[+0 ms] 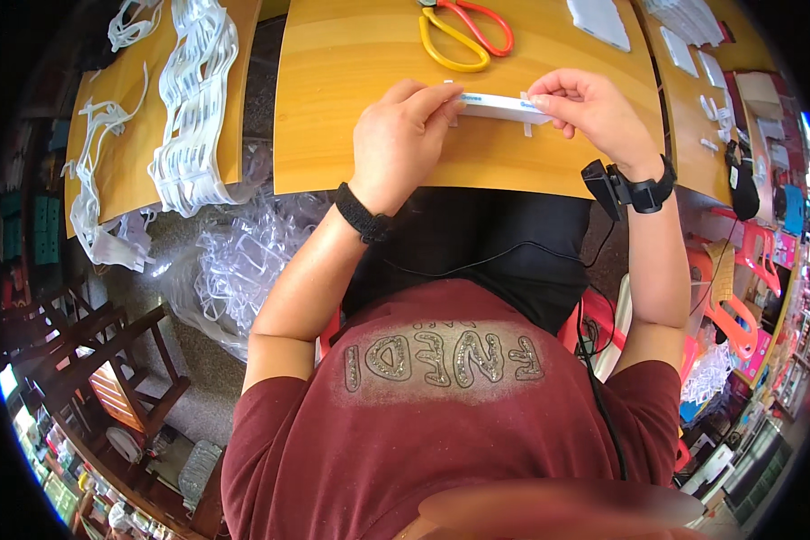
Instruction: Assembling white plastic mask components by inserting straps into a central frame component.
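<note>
A long, narrow white strip (504, 109) with small blue print spans the gap between my hands, just above the wooden table (333, 153). The left end is pinched by my left hand (403, 130), thumb against fingers. At the other end, my right hand (594, 112) grips it between thumb and forefinger, the other fingers curled. Whether the strip is a folded card or a slim box, I cannot tell. Small whitish tabs (527, 130) stick out beside it on the table. Beyond the strip lie scissors (459, 56) with one yellow and one red handle.
A flat white stack (598, 22) lies at the table's far right. Long white looped strips (193, 108) cover another table on the left. Below it, a clear plastic bag (243, 261) of white scraps stands on the floor. A black cable (477, 267) crosses my lap.
</note>
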